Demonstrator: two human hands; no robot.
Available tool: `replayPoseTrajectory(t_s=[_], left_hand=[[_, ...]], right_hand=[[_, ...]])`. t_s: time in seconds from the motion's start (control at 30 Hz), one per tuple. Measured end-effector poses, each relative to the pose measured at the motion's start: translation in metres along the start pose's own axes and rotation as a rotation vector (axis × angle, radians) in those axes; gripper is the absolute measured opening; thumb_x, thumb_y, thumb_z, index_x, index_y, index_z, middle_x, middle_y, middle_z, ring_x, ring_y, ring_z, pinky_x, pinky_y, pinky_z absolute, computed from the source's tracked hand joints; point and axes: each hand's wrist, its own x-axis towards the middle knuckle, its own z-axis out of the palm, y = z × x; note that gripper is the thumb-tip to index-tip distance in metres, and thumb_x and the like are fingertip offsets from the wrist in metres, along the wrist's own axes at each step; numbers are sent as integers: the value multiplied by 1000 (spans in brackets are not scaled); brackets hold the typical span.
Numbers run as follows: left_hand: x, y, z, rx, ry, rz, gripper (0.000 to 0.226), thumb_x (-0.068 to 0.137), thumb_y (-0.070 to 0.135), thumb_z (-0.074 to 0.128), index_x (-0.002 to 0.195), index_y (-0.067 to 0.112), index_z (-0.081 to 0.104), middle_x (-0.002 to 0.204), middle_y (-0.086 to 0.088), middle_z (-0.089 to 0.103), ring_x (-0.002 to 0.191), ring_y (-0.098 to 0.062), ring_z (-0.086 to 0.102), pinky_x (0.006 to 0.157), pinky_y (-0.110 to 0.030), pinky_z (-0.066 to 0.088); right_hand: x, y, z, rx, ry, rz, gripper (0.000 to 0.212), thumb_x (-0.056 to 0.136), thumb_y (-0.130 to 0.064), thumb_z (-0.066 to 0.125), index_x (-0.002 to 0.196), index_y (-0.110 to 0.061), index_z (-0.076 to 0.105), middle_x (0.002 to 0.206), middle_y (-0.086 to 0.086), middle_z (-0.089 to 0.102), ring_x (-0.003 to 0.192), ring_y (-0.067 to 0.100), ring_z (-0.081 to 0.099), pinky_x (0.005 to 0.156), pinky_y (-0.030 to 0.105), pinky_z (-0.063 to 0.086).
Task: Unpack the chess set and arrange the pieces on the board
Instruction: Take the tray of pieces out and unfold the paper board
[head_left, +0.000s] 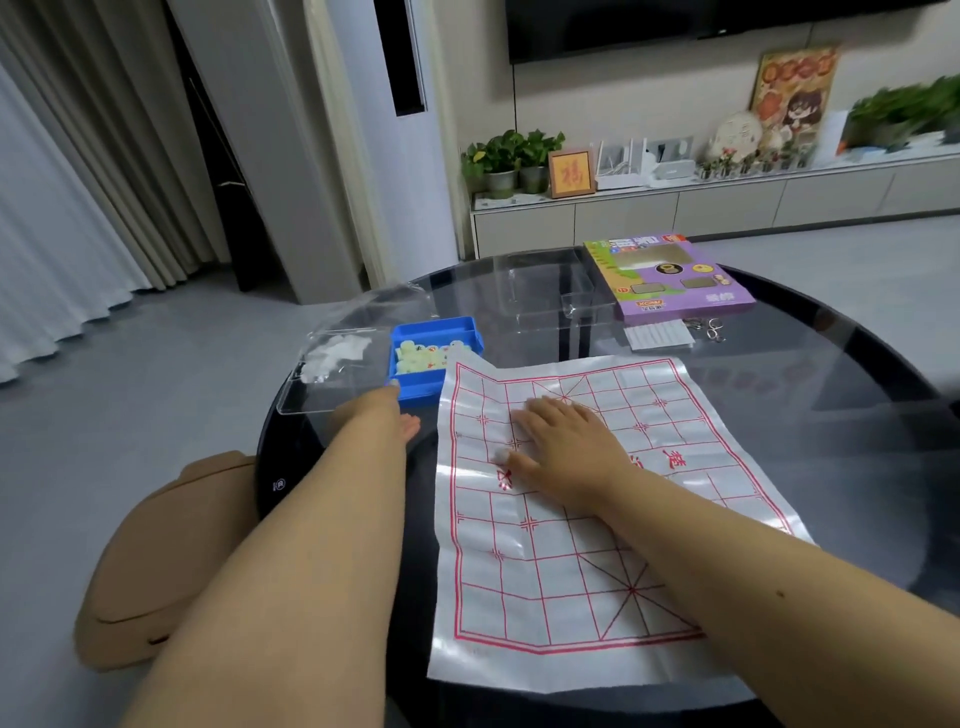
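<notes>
forearms: bare, sleeveless | left hand (387, 415), right hand (563, 439): ungloved

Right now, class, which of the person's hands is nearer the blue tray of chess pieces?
Left. The left hand touches the blue tray at its near-left corner; the right hand lies flat on the board sheet, to its right.

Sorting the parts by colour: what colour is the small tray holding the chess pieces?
Blue, seen in the head view: the small plastic tray beside the board sheet.
</notes>
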Motion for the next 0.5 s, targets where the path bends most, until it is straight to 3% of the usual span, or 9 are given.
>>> replayPoseTrajectory(t_s=[0.07,0.17,0.33,0.5], left_hand=[[12,3,7,34,37,-13,27,89,19,67,100,-3,56,96,-14,62,83,-24,66,59,-28,54],[41,6,13,107,122,-37,24,90,12,63,108,-4,61,84,-16,64,59,-25,63,40,-32,46],[23,5,12,102,203,51,13,88,12,63,96,3,57,76,-19,63,58,-28,65,62,-36,60],[-2,7,-4,57,219,168,10,88,13,62,94,11,53,69,-9,62,58,-26,69,68,-34,61]], right_hand=[[1,0,1,-1,0,2,69,90,-67,23,144,-25,30,151,-3,29,142,17,20,118,40,11],[1,0,2,-1,-6,4,69,90,-68,23,144,-26,29,151,-3,28,143,17,18,118,40,10],[1,1,3,-21,-28,3,71,89,-69,22,146,-26,25,154,-3,23,145,18,14,119,41,8],[1,2,5,-43,-96,16,78,86,-73,20,149,-27,14,158,-1,10,147,19,3,119,46,4]])
